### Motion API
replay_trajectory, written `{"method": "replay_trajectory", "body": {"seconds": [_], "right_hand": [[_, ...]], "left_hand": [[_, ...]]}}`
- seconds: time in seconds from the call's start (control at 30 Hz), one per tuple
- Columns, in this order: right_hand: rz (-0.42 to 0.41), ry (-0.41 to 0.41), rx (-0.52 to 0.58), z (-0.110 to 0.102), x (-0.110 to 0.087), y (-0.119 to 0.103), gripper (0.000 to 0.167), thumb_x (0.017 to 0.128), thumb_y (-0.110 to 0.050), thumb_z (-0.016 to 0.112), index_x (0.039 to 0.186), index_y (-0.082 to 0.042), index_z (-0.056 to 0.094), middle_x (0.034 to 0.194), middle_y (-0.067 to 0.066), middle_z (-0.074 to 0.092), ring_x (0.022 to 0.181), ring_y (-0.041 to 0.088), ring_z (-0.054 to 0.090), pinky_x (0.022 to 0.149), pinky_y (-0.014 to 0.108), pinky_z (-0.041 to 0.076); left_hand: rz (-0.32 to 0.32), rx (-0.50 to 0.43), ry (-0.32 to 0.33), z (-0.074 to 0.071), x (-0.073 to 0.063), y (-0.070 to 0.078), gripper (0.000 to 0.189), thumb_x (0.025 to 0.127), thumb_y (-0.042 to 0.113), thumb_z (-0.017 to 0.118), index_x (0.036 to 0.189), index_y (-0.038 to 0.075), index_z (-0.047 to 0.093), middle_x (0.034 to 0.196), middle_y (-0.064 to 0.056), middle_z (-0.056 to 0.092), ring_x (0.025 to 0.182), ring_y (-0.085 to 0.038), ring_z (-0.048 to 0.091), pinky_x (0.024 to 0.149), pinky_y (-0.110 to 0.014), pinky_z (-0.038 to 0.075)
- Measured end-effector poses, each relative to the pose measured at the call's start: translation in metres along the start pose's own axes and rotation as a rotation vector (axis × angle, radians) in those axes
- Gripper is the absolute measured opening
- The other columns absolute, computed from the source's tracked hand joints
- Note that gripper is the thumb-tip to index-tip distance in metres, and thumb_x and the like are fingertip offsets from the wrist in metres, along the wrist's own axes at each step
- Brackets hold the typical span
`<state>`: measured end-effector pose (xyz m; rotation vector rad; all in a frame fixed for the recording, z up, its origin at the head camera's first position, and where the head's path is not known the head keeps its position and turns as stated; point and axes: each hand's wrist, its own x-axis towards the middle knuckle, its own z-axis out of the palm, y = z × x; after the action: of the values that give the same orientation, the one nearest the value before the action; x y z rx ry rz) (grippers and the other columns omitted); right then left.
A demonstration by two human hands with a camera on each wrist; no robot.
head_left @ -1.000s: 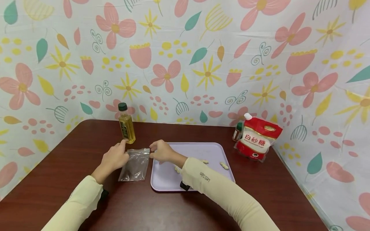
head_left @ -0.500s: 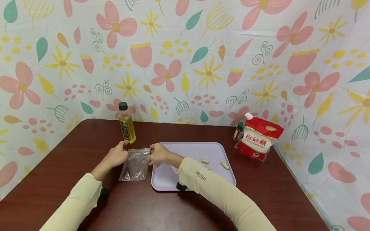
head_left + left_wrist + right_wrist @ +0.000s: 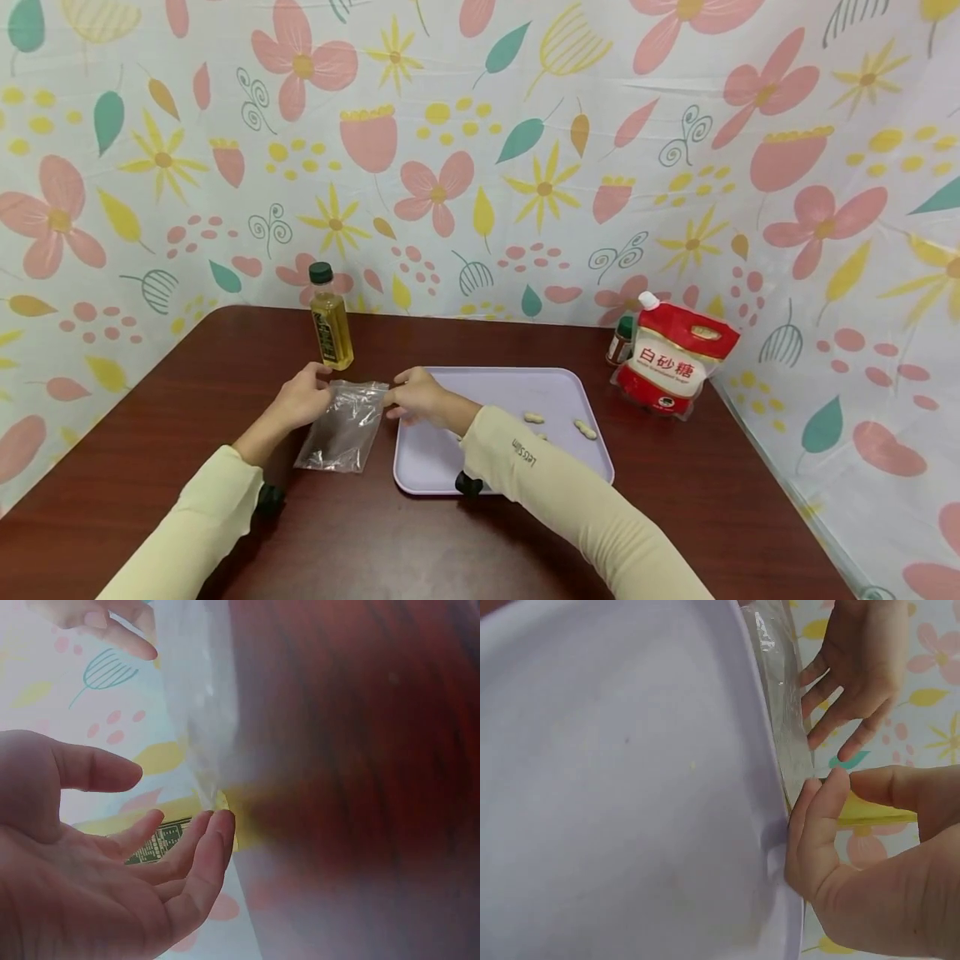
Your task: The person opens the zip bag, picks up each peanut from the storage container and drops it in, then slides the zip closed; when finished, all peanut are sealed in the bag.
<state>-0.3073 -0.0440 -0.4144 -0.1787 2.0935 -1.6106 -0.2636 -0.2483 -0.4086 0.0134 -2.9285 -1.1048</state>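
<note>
A clear zip-top plastic bag [image 3: 341,435] lies on the dark table, left of a lilac tray [image 3: 517,385]. My left hand [image 3: 302,400] is at the bag's upper left corner; in the left wrist view its thumb stands apart from loosely bent fingers [image 3: 196,889], whose tips meet the bag's edge. At the upper right corner is my right hand [image 3: 422,397], over the tray's left rim. The right wrist view has its thumb and forefinger tips together, pinching the bag's corner. Peanuts [image 3: 585,429] lie on the tray, some partly hidden by the right arm.
An oil bottle [image 3: 331,325] with a green cap stands just behind the left hand. At the back right are a red and white sugar pouch [image 3: 672,358] and a small green-capped bottle [image 3: 620,342]. A flowered cloth [image 3: 480,167] hangs behind the table.
The bag's lower end has swung a little to the left and its surface has creased. Both hands have stayed near its top corners, the left hand's fingers drawing in slightly.
</note>
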Motion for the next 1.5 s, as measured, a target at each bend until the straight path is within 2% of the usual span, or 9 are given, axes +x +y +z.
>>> {"method": "replay_trajectory", "body": {"seconds": [0.13,0.3,0.4,0.5,0.73,0.93,1.1,1.37,1.5], "right_hand": [[0.005,0.009,0.018,0.002,-0.002,-0.004,0.054,0.086,-0.001,0.067,0.134,0.012,0.046,0.125,0.017,0.058,0.082,0.022,0.069,0.054,0.028,0.051],[-0.001,0.029,0.019,0.002,-0.005,-0.004,0.033,0.09,-0.003,0.066,0.12,0.009,0.056,0.108,0.013,0.064,0.078,0.021,0.068,0.052,0.025,0.051],[-0.026,0.053,0.026,0.0,-0.006,-0.001,0.019,0.091,-0.001,0.065,0.108,0.007,0.064,0.098,0.011,0.066,0.072,0.018,0.065,0.051,0.025,0.05],[-0.05,0.069,0.028,-0.002,-0.008,0.001,0.012,0.092,-0.001,0.065,0.102,0.005,0.069,0.093,0.008,0.067,0.068,0.015,0.063,0.05,0.025,0.05],[-0.08,0.077,0.005,-0.007,-0.018,-0.003,0.01,0.089,-0.004,0.069,0.097,0.0,0.073,0.081,0.004,0.067,0.073,0.019,0.07,0.049,0.027,0.05],[-0.098,0.073,-0.074,-0.012,-0.029,0.001,0.005,0.088,-0.009,0.073,0.093,-0.007,0.074,0.085,0.0,0.069,0.069,0.016,0.07,0.047,0.026,0.048],[-0.137,0.066,-0.098,-0.016,-0.04,0.003,0.004,0.088,-0.013,0.075,0.09,-0.009,0.075,0.086,-0.001,0.07,0.073,0.018,0.072,0.048,0.028,0.048],[-0.218,0.047,-0.119,-0.03,-0.057,0.002,0.009,0.089,-0.015,0.075,0.094,-0.008,0.075,0.089,0.001,0.074,0.072,0.018,0.071,0.045,0.026,0.047],[-0.24,0.03,-0.124,-0.038,-0.065,0.002,0.012,0.088,-0.016,0.075,0.097,-0.008,0.075,0.09,0.002,0.074,0.07,0.017,0.07,0.044,0.025,0.047]], "left_hand": [[0.014,-0.013,0.009,-0.004,-0.002,0.004,0.049,0.093,0.01,0.051,0.137,-0.01,0.042,0.121,-0.032,0.059,0.113,-0.048,0.056,0.084,-0.05,0.049],[0.03,-0.015,0.012,-0.002,-0.004,0.009,0.049,0.094,0.011,0.053,0.138,-0.009,0.042,0.125,-0.033,0.056,0.116,-0.048,0.054,0.086,-0.052,0.048],[0.044,-0.02,0.034,-0.001,-0.005,0.013,0.05,0.093,0.012,0.056,0.137,-0.008,0.044,0.127,-0.033,0.056,0.118,-0.049,0.052,0.089,-0.054,0.046],[0.064,-0.029,0.066,0.001,-0.006,0.018,0.051,0.092,0.014,0.06,0.136,-0.007,0.045,0.129,-0.031,0.056,0.121,-0.047,0.051,0.093,-0.054,0.044],[0.106,-0.038,0.136,0.006,-0.006,0.024,0.062,0.085,0.019,0.073,0.135,-0.006,0.046,0.129,-0.029,0.056,0.113,-0.043,0.056,0.09,-0.054,0.045],[0.124,-0.023,0.109,0.014,-0.013,0.032,0.09,0.08,0.037,0.082,0.144,-0.008,0.038,0.138,-0.032,0.04,0.117,-0.045,0.052,0.091,-0.058,0.044],[0.138,0.033,0.127,0.022,-0.02,0.044,0.108,0.073,0.049,0.085,0.149,-0.005,0.032,0.14,-0.031,0.032,0.122,-0.045,0.048,0.091,-0.074,0.028],[0.222,0.04,0.216,0.03,-0.03,0.061,0.106,0.068,0.037,0.092,0.148,-0.002,0.035,0.139,-0.026,0.03,0.125,-0.042,0.04,0.085,-0.061,0.022],[0.257,0.042,0.236,0.034,-0.035,0.069,0.107,0.066,0.035,0.093,0.147,-0.001,0.035,0.139,-0.025,0.031,0.124,-0.043,0.037,0.083,-0.059,0.022]]}}
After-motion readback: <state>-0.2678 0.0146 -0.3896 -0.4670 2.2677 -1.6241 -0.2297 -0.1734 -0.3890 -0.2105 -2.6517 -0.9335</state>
